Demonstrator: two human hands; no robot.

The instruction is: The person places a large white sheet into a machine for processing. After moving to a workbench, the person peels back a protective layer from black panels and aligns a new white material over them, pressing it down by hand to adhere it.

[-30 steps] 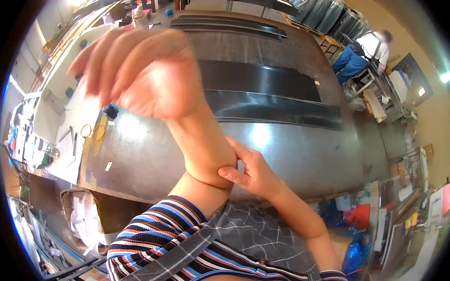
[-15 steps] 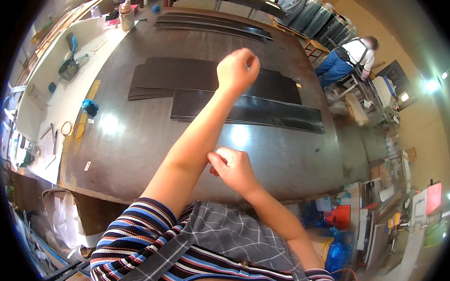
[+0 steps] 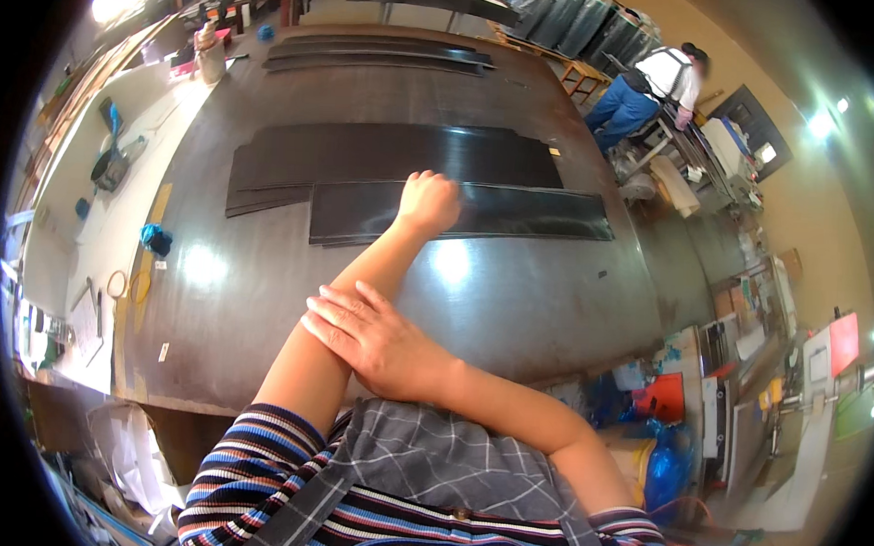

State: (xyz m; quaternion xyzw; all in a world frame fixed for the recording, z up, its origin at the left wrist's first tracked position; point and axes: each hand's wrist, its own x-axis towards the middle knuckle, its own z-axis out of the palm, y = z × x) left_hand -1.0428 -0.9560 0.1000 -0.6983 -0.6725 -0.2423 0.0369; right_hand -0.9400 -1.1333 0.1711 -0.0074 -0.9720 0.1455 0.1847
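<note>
Head view, black strips [image 3: 458, 211] on dark table [image 3: 551, 306], blue rag [image 3: 155, 238] far left.

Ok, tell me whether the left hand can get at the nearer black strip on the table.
Probably yes: the left hand, closed in a loose fist, already lies over the nearer black strip, with nothing between them. The right hand rests on the left forearm.
</note>
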